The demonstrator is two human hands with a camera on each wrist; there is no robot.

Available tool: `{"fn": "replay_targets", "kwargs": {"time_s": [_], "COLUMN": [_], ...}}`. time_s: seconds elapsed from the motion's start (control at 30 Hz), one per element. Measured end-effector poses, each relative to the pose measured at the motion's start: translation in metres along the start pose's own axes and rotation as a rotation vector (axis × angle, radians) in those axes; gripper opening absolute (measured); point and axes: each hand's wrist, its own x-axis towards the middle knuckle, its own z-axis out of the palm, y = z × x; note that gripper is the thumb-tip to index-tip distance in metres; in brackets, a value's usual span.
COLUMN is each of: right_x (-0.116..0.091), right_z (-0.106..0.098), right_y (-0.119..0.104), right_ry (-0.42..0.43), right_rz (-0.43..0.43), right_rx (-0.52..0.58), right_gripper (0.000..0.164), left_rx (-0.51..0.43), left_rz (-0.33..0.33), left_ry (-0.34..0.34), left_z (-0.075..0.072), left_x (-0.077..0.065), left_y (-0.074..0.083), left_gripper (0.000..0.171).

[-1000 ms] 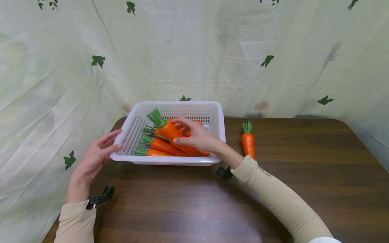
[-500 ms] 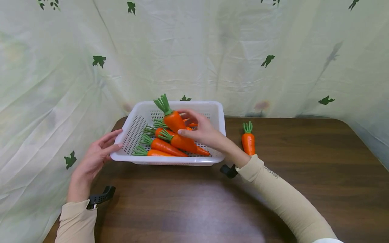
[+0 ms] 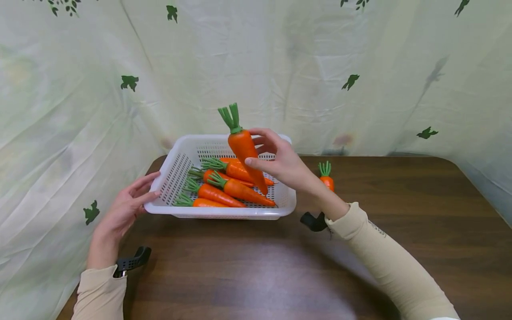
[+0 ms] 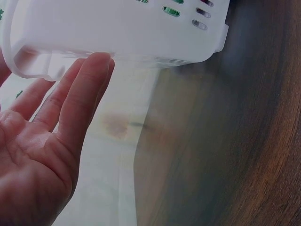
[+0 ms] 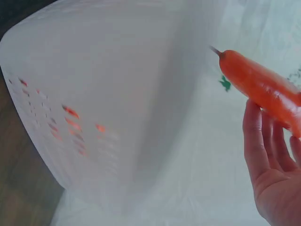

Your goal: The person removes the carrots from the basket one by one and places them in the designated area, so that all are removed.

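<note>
Fingers [image 3: 265,132] of the right hand [image 3: 289,165] grip a tilted carrot [image 3: 241,146], tip apparently clear of the white basket [image 3: 224,213]! The left hand [image 3: 123,208] touches its end, fingers straight.

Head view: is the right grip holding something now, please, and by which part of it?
Yes, the right grip holds a carrot by its thick orange body, below the green top; the pointed end is free.

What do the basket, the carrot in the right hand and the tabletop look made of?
Basket: likely moulded plastic, slightly glossy white; smooth slotted walls.
Carrot in the right hand: shiny, perhaps plastic or coated foam; bright highlights, thick uniform green stalks.
Tabletop: wood or wood-look laminate, satin; streaked brown grain, soft reflection.
</note>
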Motion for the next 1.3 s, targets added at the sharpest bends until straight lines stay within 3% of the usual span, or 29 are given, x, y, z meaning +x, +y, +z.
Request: {"fn": "replay_targets", "kwargs": {"time_s": [0.1,0.27,0.7,1.03,1.3], "right_x": [-0.006,-0.014,-0.049,-0.077,-0.1], "right_z": [-0.008,-0.021,-0.043,-0.067,-0.085], "right_y": [-0.009,0.004,0.017,0.029,0.038], "right_ry": [0.008,0.043,0.093,0.12,0.159], "right_rz": [0.036,0.075,0.072,0.189,0.321], "right_rx": [0.001,-0.01,-0.019,-0.071,-0.012], "right_gripper": [0.056,0.058,0.06,0.064,0.061], "left_rx": [0.025,0.039,0.027,0.016,-0.017], "left_rz": [-0.007,-0.014,0.028,0.033,0.026], "left_ry": [0.011,0.022,-0.018,-0.028,-0.02], "left_z": [0.001,0.001,-0.002,-0.003,-0.001], "left_x": [-0.001,-0.001,-0.003,-0.003,-0.002], "left_y": [0.0,0.001,0.0,0.0,-0.001], "left_gripper": [0.058,0.059,0.06,0.06,0.06]}}
